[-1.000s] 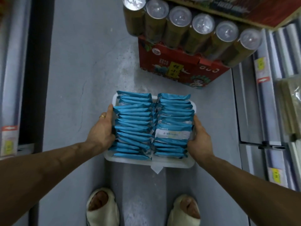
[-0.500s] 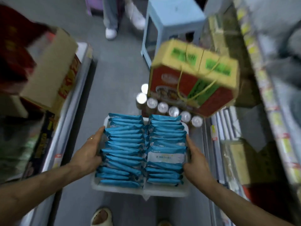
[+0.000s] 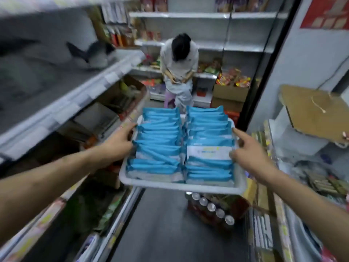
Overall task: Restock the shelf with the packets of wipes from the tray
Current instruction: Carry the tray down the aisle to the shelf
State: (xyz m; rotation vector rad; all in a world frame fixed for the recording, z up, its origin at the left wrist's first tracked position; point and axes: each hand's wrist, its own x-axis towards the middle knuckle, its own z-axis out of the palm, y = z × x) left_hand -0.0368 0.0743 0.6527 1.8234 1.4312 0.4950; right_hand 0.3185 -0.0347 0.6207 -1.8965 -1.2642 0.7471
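White tray held up over the aisle floor, roughly level, centre of view. Left hand grips the tray's left edge, thumb lying on top along the rim, other fingers hidden beneath. Right hand holds the right edge: thumb hooked over the rim against the packets, index finger stretched straight along the rim toward the far corner, remaining fingers out of sight under the tray. Packets of wipes, blue, fill the tray in two rows side by side, stood on edge and leaning. One flat packet in the right row lies face up, showing a white label, print too blurred to read. Shelf on the left, grey-white, runs near to far; its upper deck is blurred and carries a dark shape I cannot identify. Row of cans with silver tops sits low, just below the tray's near right corner. Right side: brown cardboard sheet lying on white blocks, stock below it blurred. Far end of aisle: a person in a pale top, head bowed, hands together at the waist, in front of back shelving with coloured goods; cardboard boxes just right of that person
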